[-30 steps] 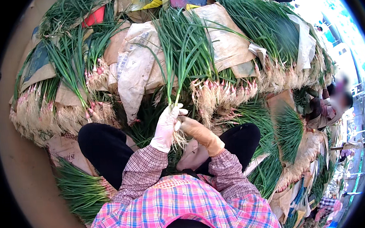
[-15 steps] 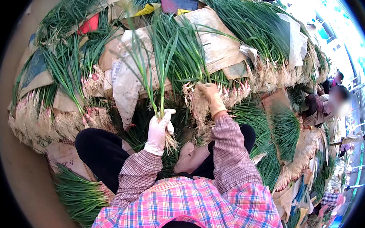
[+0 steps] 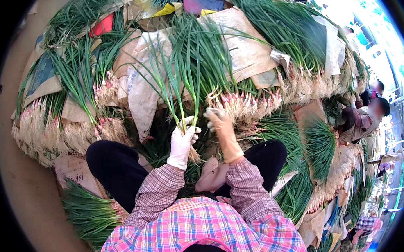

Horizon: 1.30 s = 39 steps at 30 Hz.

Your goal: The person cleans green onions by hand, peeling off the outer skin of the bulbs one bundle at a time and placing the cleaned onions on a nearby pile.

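Note:
My left hand (image 3: pixel 183 142), in a white glove, is closed round a few spring onions (image 3: pixel 179 97) near their root ends. Their long green leaves rise and fan out, and pale roots hang below the fist. My right hand (image 3: pixel 221 127), in a yellowish glove with whitish fingertips, is just to the right of it. Its fingers are bent and loosely apart, with nothing visible in them. Behind it lies a bank of spring onions (image 3: pixel 246 101), pink bulbs and shaggy roots toward me.
Brown paper sheets (image 3: pixel 248 47) and a pale sack (image 3: pixel 142 97) lie among the onion heaps. Spring onion bundles (image 3: pixel 91 212) rest at left, more bundles (image 3: pixel 320 145) at right. My bent knees flank the work. Another person (image 3: pixel 366 119) sits at far right.
My right hand has left the onion bank and come in toward my left hand. One more spring onion now stands in my left hand's bunch. The view has shifted slightly.

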Each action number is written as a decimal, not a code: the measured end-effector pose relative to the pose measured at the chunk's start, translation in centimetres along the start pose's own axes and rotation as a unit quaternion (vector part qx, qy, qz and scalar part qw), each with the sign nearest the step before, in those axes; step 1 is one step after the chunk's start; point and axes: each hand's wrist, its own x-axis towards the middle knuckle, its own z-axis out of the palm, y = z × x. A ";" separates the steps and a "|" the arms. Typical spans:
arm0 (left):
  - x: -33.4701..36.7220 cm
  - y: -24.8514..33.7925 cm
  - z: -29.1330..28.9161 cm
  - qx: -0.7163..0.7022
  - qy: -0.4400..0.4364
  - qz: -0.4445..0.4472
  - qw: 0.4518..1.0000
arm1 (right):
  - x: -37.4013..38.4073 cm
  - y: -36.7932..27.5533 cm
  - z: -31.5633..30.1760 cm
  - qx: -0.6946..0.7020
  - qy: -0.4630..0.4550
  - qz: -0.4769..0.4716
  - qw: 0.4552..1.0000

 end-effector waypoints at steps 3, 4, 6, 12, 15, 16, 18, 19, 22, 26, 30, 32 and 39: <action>-0.1 0.1 0.1 -0.008 -0.011 -0.001 1.000 | 2.0 -0.3 1.6 0.052 -0.147 -0.003 0.988; -0.2 0.3 0.1 -0.015 -0.018 0.002 1.000 | 1.7 -0.5 1.7 0.065 -0.176 0.015 0.982; -0.4 0.5 -0.1 -0.030 -0.025 0.012 0.999 | 1.3 0.7 1.4 0.112 -0.276 0.020 0.954; -0.2 0.1 -0.1 -0.012 -0.030 0.019 0.999 | 1.1 2.0 2.0 0.286 -0.224 0.080 0.928; -0.4 -0.1 -0.6 -0.026 0.002 0.045 0.999 | -1.2 1.6 4.3 0.300 -0.155 0.099 0.936; -0.2 -0.2 -0.7 -0.027 0.001 0.049 0.998 | -1.6 1.2 5.1 0.315 -0.087 0.126 0.937; -0.2 -0.2 -0.4 -0.021 -0.019 0.063 0.998 | -1.4 2.6 4.8 0.355 -0.105 0.147 0.917; 0.0 -0.3 -0.1 -0.026 -0.032 0.058 0.997 | -0.9 3.3 4.0 0.376 -0.188 0.119 0.900; -0.4 0.4 -0.5 -0.032 -0.039 0.047 0.998 | -0.9 2.0 5.3 0.346 -0.198 0.119 0.909; -0.9 0.8 -0.2 -0.041 -0.021 0.045 0.998 | -1.5 2.4 5.4 0.334 -0.159 0.110 0.922; -1.0 0.9 0.1 -0.007 -0.013 0.042 0.999 | -1.0 2.8 6.2 0.352 -0.052 0.113 0.928; -0.4 0.4 0.1 -0.022 -0.006 0.063 0.998 | 0.6 2.9 6.5 0.419 0.023 0.124 0.899; -0.5 0.4 -1.5 0.143 0.112 0.225 0.957 | -0.9 2.1 1.6 -0.032 -0.307 0.138 0.941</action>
